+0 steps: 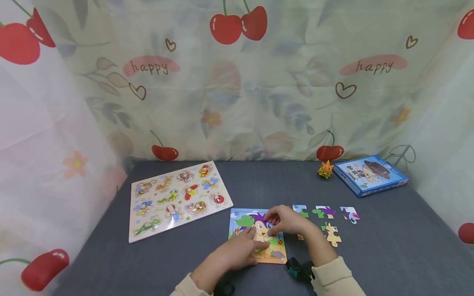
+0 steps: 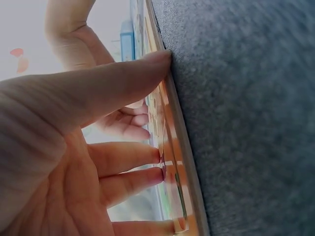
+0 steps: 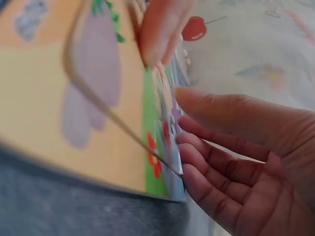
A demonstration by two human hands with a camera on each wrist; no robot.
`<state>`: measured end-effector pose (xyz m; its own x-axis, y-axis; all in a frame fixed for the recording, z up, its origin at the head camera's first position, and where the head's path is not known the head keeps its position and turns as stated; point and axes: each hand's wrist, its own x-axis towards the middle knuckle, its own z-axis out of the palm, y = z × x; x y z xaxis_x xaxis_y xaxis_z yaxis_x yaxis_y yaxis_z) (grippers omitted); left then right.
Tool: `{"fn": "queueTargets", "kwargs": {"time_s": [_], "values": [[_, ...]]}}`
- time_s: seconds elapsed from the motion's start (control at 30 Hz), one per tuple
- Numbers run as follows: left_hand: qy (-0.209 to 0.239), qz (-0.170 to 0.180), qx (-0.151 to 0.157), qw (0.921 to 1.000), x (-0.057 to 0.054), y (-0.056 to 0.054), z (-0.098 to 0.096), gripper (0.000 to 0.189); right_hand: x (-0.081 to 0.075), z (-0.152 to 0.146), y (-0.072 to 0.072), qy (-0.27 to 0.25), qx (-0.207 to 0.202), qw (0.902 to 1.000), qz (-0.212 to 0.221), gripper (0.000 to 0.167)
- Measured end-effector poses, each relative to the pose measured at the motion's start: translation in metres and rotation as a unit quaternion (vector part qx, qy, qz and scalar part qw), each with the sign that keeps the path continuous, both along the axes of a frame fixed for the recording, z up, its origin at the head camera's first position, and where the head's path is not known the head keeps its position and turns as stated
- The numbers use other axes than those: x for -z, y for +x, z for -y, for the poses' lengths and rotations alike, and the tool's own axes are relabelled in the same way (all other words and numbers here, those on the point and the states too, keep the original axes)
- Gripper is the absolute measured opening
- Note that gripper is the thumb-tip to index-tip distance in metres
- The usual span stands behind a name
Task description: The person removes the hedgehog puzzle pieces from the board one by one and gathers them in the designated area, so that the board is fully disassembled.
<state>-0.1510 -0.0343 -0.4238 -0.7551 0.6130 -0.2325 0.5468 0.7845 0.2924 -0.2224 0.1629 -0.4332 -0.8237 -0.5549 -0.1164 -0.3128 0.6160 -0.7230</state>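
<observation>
A square jigsaw puzzle (image 1: 275,260) with a purple-haired hedgehog character lies on the dark table in front of me. My left hand (image 1: 240,249) rests over its lower left part. In the left wrist view the thumb (image 2: 115,86) lies at the board's near edge, and the other fingers reach onto its face. My right hand (image 1: 290,220) is at the upper right of the picture, beside the character's face. Its bent fingertips (image 3: 191,169) touch the puzzle surface, with the thumb (image 3: 211,110) a little apart from them. Nothing held shows between them.
Several loose jigsaw pieces (image 1: 333,235) lie right of the board, some partly behind my right forearm. A wooden insect peg board (image 1: 134,218) lies at the left. A small orange-and-yellow figurine (image 1: 326,169) and a blue box (image 1: 370,174) stand at the back right.
</observation>
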Motion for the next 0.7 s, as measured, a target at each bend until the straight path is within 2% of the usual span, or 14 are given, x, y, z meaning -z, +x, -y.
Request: {"fn": "queueTargets", "kwargs": {"time_s": [0.13,0.7], "values": [[0.002,0.0,-0.001,1.0,0.0002,0.0006,-0.0001,0.049,0.0015,0.0027,0.0018,0.005,0.01,0.9999,0.009,0.026],[0.005,0.003,-0.005,1.0,0.0014,0.0011,0.0005,0.048,0.0021,0.0021,0.0064,0.027,0.014,0.9995,-0.01,0.015]]}}
